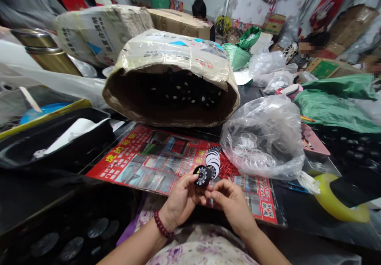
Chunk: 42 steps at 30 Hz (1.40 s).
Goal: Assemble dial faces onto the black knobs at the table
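Note:
My left hand (182, 199) pinches a small round black disc with white markings (202, 175) at its fingertips, over the near edge of a red printed poster (139, 157). My right hand (230, 203) is curled close beside it, fingertips touching the disc's lower right side. Just behind the disc lies a short row of similar black-and-white discs (213, 161) next to a heap of small red pieces (228, 168). A red bead bracelet (161, 225) sits on my left wrist.
A large cardboard box (175, 58) lies on its side behind the poster, dark discs inside. A clear plastic bag of white rings (262, 138) sits right of the discs. A black tray (53, 146) is at the left, green bags (336, 102) at the right. Other people sit far back.

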Available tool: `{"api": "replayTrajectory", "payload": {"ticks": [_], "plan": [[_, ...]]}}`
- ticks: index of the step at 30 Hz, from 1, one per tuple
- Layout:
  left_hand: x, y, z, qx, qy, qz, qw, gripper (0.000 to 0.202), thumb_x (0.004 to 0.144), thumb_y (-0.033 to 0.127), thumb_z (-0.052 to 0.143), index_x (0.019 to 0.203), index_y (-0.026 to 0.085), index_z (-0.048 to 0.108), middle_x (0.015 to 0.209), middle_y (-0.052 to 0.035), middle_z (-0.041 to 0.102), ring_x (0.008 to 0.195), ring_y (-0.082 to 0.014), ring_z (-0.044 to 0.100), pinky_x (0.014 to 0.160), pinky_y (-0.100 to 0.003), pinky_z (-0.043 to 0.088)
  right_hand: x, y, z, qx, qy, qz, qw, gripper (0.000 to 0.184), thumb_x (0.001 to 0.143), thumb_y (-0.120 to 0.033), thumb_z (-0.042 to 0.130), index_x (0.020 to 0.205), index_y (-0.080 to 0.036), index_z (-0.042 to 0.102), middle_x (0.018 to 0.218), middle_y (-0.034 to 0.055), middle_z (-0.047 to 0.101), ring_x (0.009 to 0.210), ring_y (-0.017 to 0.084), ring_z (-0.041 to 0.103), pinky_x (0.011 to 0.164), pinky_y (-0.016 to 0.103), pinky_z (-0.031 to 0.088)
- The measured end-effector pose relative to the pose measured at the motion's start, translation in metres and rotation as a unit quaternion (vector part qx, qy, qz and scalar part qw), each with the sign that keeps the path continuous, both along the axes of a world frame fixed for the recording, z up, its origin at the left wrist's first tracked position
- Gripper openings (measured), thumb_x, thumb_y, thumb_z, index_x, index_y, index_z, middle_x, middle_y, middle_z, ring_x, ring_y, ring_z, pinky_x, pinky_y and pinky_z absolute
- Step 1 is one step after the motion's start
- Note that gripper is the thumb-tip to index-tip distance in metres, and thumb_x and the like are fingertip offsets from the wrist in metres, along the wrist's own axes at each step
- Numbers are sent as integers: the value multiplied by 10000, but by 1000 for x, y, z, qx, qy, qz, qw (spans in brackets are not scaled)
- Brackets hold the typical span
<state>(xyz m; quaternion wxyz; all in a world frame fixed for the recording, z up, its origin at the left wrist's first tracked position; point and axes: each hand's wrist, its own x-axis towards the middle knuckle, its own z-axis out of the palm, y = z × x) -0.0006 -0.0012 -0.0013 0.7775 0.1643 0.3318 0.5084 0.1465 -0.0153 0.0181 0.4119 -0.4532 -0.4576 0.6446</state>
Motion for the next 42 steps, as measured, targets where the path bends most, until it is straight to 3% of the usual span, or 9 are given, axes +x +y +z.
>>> {"api": "replayTrajectory", "payload": {"ticks": [2, 6, 10, 21, 23, 27, 31, 38, 42], "plan": [[2, 1, 2, 5, 56, 12, 998, 181, 775, 229, 575, 926, 130, 564, 665, -60, 689, 438, -146, 625, 310, -171, 439, 3, 2, 3, 74, -93, -31, 992, 134, 767, -282, 638, 705, -182, 575, 720, 3, 610, 682, 149, 557, 633, 262, 421], [7, 0, 3, 33, 119, -19, 992, 421, 745, 203, 619, 1141, 157, 484, 590, 2, 640, 417, -142, 611, 292, -160, 430, 3, 8, 7, 253, -255, -34, 933, 89, 816, -168, 545, 755, -186, 607, 949, 56, 581, 901, 189, 549, 805, 317, 421], [9, -3, 2, 58, 118, -44, 990, 471, 746, 191, 618, 1189, 158, 460, 631, -2, 644, 445, -137, 621, 314, -168, 460, -2, 11, 2, 313, -299, -24, 901, 160, 829, -95, 478, 818, -200, 598, 1095, 84, 540, 1058, 213, 504, 904, 366, 401], [11, -6, 1, 65, 141, -54, 986, 412, 778, 275, 619, 1150, 155, 489, 629, 15, 625, 428, -122, 608, 309, -163, 455, -4, 12, -4, 277, -276, -37, 920, 137, 811, -108, 475, 766, -189, 577, 1016, 73, 553, 947, 189, 551, 776, 297, 457], [11, -5, 1, 64, 145, -52, 986, 418, 770, 270, 624, 1145, 151, 484, 621, 21, 620, 412, -117, 598, 305, -164, 451, -4, 13, -7, 245, -256, -58, 933, 92, 778, -119, 513, 816, -198, 543, 953, 49, 565, 893, 180, 560, 770, 300, 457], [10, -5, 1, 64, 152, -49, 985, 382, 766, 268, 623, 1107, 145, 504, 557, 40, 600, 372, -105, 563, 302, -165, 444, -8, 15, -13, 122, -133, -77, 981, 328, 722, -161, 577, 1008, -229, 434, 901, 6, 559, 835, 155, 577, 749, 289, 476], [10, -7, -3, 54, 158, -39, 985, 362, 767, 283, 616, 1088, 142, 527, 492, 48, 584, 326, -99, 521, 281, -161, 415, -16, 14, -15, 69, -35, -86, 993, 301, 709, -168, 572, 955, -244, 418, 856, -15, 532, 801, 130, 555, 692, 240, 470], [10, -5, -4, 33, 168, -12, 985, 337, 757, 295, 620, 1046, 135, 558, 428, 58, 547, 296, -102, 498, 259, -154, 385, -23, 14, -20, 57, -34, -114, 991, 202, 725, -166, 564, 852, -231, 420, 767, -43, 498, 697, 116, 523, 626, 223, 435], [5, -3, -1, 34, 123, -67, 990, 349, 752, 322, 655, 1038, 148, 560, 582, 16, 616, 348, -103, 561, 284, -157, 422, -10, 13, -16, 120, -125, -72, 982, 162, 773, -195, 565, 901, -215, 469, 823, -8, 551, 741, 145, 550, 670, 268, 459]]}}
